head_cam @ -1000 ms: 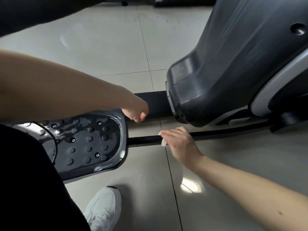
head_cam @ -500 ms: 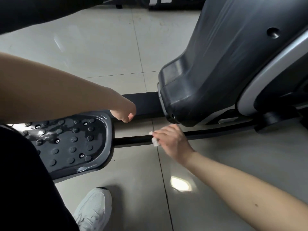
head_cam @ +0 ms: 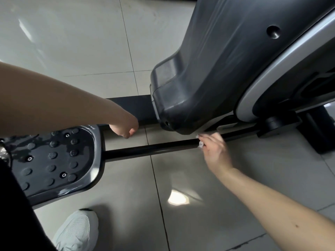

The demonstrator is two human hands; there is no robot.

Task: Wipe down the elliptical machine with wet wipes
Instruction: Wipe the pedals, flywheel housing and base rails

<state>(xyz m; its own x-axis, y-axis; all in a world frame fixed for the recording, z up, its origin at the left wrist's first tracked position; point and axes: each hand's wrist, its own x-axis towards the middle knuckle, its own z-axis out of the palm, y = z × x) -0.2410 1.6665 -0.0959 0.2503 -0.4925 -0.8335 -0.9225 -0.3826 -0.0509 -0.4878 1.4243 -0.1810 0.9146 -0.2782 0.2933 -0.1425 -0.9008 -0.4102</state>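
Observation:
The elliptical's dark grey housing (head_cam: 226, 69) fills the upper right. A black bar (head_cam: 150, 149) runs from the studded foot pedal (head_cam: 54, 160) at the left toward the housing's base. My right hand (head_cam: 215, 151) lies over this bar just below the housing, fingers curled round it, with a small white wet wipe (head_cam: 200, 144) showing under the fingertips. My left hand (head_cam: 125, 128) hangs above the floor by the pedal's far corner, fingers loosely curled, holding nothing that I can see.
Glossy beige floor tiles (head_cam: 81, 42) surround the machine. My white sneaker (head_cam: 78, 230) stands on the floor below the pedal. A black base stabiliser (head_cam: 319, 131) sticks out at the right edge. A second dark bar (head_cam: 134, 109) lies behind my left hand.
My right hand has slid the wipe along the black bar to the right, away from the pedal and under the housing. My left hand has stayed near the pedal's corner.

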